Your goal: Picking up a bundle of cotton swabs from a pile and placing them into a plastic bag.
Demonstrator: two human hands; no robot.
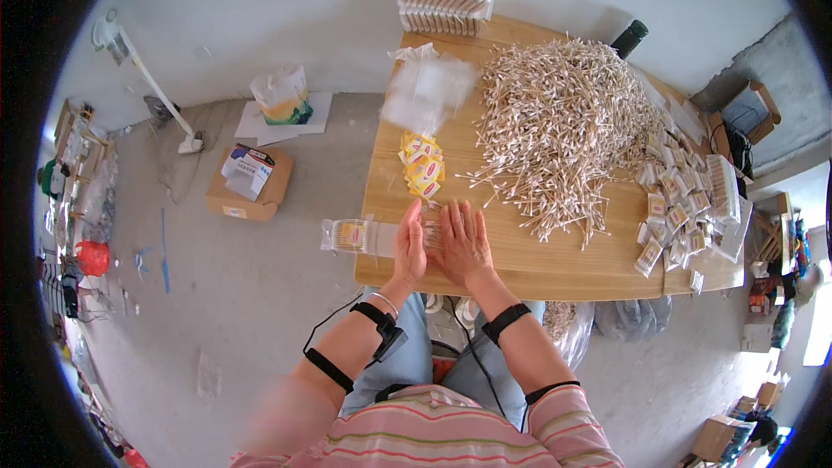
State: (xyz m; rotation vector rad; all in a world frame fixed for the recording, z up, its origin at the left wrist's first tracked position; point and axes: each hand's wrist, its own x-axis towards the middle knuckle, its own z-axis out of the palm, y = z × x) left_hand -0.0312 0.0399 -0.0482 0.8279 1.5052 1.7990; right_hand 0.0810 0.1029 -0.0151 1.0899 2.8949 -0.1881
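Left of the grip, jutting past the left edge of the wooden table [529, 270], a clear packet of cotton swabs [348, 235] with a yellow card inside. Just left of the grip, a clear plastic sleeve [383, 241]. Then the left hand [410, 243], on edge, fingers straight and uncurled. Beyond it, loose yellow cards [422, 166]; farther beyond, clear plastic bags [431, 92]. Between the hands, a small batch of swabs [432, 232], mostly covered, probably touching both. Partly over it, the right hand [461, 240], palm down, fingers extended, open. Right of the grip and beyond, a large swab mound [563, 130]; farthest right, small filled packs [674, 208].
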